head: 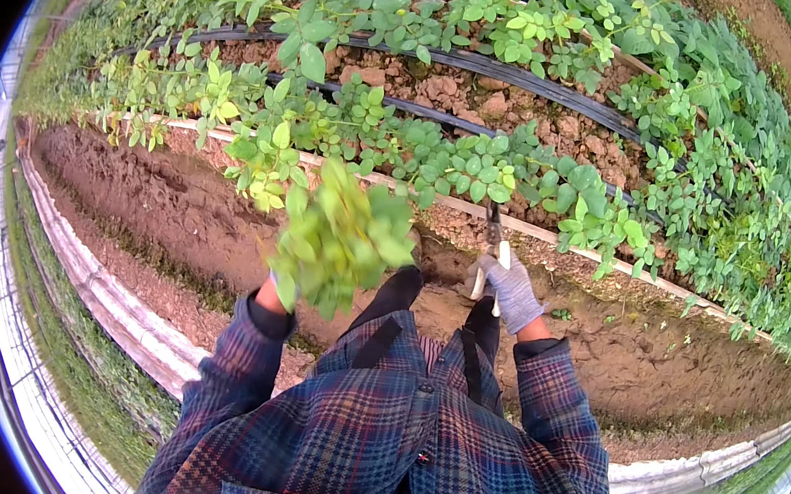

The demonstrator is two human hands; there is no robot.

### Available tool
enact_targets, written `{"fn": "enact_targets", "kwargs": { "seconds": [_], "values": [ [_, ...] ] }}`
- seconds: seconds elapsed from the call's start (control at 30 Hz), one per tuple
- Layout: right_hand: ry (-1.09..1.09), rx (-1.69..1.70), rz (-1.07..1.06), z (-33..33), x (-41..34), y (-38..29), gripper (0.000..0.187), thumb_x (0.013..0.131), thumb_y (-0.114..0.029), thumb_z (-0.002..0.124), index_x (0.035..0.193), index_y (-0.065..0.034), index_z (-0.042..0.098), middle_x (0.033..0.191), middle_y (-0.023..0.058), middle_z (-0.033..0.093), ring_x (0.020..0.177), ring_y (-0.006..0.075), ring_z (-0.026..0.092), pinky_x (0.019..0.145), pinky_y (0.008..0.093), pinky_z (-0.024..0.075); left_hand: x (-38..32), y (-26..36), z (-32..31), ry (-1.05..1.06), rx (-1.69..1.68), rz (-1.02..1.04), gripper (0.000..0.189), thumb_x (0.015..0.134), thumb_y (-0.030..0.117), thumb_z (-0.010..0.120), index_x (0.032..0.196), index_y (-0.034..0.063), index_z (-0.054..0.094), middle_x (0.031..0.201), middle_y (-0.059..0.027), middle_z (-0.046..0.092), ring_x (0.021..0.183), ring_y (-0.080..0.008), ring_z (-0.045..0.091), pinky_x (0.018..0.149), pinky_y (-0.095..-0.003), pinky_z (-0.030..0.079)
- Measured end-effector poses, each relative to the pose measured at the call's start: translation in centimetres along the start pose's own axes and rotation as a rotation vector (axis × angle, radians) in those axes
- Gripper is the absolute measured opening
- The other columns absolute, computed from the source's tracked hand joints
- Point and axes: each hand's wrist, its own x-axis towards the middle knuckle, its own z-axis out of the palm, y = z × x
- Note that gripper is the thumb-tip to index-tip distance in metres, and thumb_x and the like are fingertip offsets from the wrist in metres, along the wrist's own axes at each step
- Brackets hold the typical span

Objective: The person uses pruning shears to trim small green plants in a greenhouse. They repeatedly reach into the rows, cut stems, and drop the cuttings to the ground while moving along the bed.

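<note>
My left hand (276,290) is mostly hidden behind a bunch of leafy green cuttings (338,240), which it holds in front of me, left of my legs; the leaves are blurred. In a grey knit glove, my right hand (510,286) grips pruning shears (490,247) with white handles. The dark blades point away from me, towards the edge of the planted bed, and their tips reach the low leaves there. Whether the blades are apart cannot be told.
Leafy rose-like plants (442,157) fill the bed ahead, with black drip hoses (517,74) over clumped soil. A pale board edging (459,203) borders it. I stand in a dirt path (647,349); a whitish bed edge (116,321) runs behind me.
</note>
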Motion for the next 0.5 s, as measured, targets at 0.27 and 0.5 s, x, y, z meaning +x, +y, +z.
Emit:
{"fn": "enact_targets", "kwargs": {
  "seconds": [0.27,0.5],
  "values": [
    [-0.194,-0.257,-0.038,0.9,1.8,-2.1,0.031,0.083,-0.022,0.064,0.106,-0.0041,0.053,0.069,0.0039,0.059,0.050,0.0112,0.055,0.043,0.0253,0.0430,-10.1,-2.1,-3.8,0.299,1.166,-0.182,0.042,0.084,0.010,0.059,0.124,0.0057,0.047,0.122,-0.0068,0.053,0.107,-0.0178,0.053,0.090,-0.0336,0.046],
    [-0.250,-0.469,-0.119,8.1,2.3,-3.4,0.049,0.082,-0.027,0.064,0.123,-0.0057,0.049,0.072,0.0054,0.060,0.057,0.0140,0.057,0.051,0.0259,0.0456,-6.6,-2.6,-3.4,0.862,0.250,0.115,0.035,0.079,0.010,0.068,0.111,0.0060,0.057,0.099,-0.0044,0.062,0.086,-0.0166,0.059,0.074,-0.0318,0.051]
  ]
}}
